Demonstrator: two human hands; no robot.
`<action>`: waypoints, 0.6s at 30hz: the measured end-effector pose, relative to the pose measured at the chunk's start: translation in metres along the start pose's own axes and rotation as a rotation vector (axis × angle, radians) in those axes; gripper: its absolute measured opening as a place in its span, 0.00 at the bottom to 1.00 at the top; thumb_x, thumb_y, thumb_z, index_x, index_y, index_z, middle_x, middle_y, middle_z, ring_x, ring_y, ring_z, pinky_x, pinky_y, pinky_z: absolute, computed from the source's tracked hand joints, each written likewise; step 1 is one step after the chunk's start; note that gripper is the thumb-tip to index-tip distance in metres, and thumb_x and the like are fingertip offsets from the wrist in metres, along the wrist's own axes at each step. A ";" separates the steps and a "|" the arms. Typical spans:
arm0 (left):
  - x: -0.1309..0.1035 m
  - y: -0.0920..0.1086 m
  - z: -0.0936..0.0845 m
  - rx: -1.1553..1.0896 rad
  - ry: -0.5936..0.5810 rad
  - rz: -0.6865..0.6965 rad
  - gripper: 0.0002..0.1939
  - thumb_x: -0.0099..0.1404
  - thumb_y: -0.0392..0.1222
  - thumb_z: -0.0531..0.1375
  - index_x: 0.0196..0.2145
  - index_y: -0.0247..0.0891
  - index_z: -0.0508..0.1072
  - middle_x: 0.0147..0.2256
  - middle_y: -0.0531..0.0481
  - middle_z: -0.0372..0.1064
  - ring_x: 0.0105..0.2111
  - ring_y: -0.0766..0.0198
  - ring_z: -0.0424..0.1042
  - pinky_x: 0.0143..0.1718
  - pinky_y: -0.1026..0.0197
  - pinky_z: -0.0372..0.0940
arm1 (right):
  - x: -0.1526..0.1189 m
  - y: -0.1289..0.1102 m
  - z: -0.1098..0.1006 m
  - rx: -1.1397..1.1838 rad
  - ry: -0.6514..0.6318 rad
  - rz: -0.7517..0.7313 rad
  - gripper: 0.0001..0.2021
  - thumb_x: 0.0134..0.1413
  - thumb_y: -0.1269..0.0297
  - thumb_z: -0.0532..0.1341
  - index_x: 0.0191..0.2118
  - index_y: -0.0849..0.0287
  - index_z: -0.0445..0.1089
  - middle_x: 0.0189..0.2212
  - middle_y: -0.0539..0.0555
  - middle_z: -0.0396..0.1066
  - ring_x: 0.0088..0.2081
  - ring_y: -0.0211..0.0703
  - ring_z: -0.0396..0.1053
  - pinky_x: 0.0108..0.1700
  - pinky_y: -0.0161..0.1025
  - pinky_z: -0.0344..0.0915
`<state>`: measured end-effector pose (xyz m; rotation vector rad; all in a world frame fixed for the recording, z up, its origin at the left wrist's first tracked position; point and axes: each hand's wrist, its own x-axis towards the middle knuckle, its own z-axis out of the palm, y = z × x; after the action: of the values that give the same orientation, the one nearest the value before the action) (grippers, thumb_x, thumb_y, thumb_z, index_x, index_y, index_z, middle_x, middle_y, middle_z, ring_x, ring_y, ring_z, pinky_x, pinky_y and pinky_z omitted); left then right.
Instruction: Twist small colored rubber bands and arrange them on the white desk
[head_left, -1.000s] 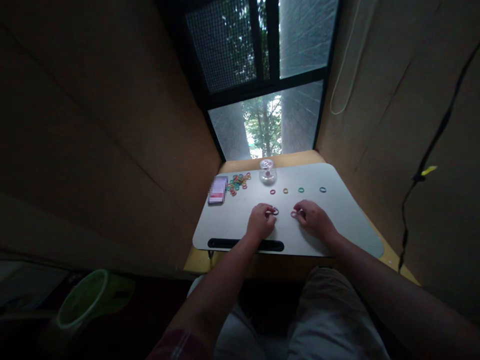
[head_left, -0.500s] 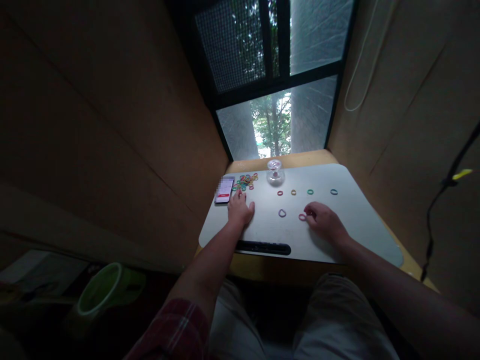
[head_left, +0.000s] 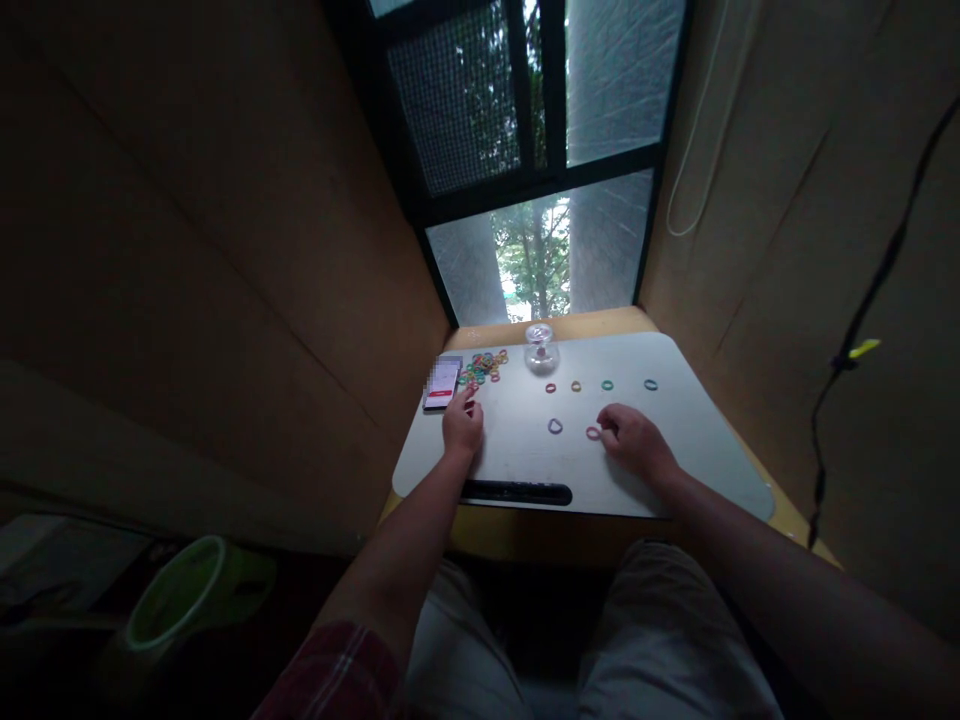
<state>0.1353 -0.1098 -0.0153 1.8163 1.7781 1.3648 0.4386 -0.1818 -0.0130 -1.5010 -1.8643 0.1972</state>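
My left hand (head_left: 463, 428) is by the near edge of a pile of small coloured hair ties (head_left: 484, 367), its index finger reaching to a red one and its thumb apart from it. My right hand (head_left: 636, 440) is curled, with its fingertips at the right edge of a pink hair tie (head_left: 592, 433) lying on the white tabletop (head_left: 517, 455). Left of that lies a purple hair tie (head_left: 555, 426), bent like a heart. Farther back, a row holds a red (head_left: 550, 388), a yellow (head_left: 576, 386), a green (head_left: 607, 385) and a blue-green hair tie (head_left: 651, 384).
A clear, lidded jar (head_left: 541, 355) stands at the back, something small and dark showing in it. A phone (head_left: 442, 384) lies left of the pile. A black strip (head_left: 517, 492) runs along the near edge. A green bin (head_left: 176, 590) is at lower left; a cable (head_left: 862, 300) hangs at right.
My left thumb has drawn in toward the fingers, which stay beside the pile. My right hand stays at the pink hair tie. The whole view has shifted slightly.
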 end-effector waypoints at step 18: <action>-0.091 0.068 0.004 -0.350 -0.530 0.043 0.10 0.62 0.45 0.57 0.37 0.37 0.73 0.35 0.48 0.75 0.30 0.67 0.74 0.31 0.66 0.66 | -0.026 -0.044 0.006 0.006 0.021 -0.303 0.14 0.51 0.73 0.55 0.44 0.61 0.69 0.36 0.57 0.69 0.37 0.44 0.66 0.42 0.40 0.63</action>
<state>0.1991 -0.2034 -0.0063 1.8053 1.1584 0.9989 0.4016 -0.2168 -0.0049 -1.1922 -2.0426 0.0445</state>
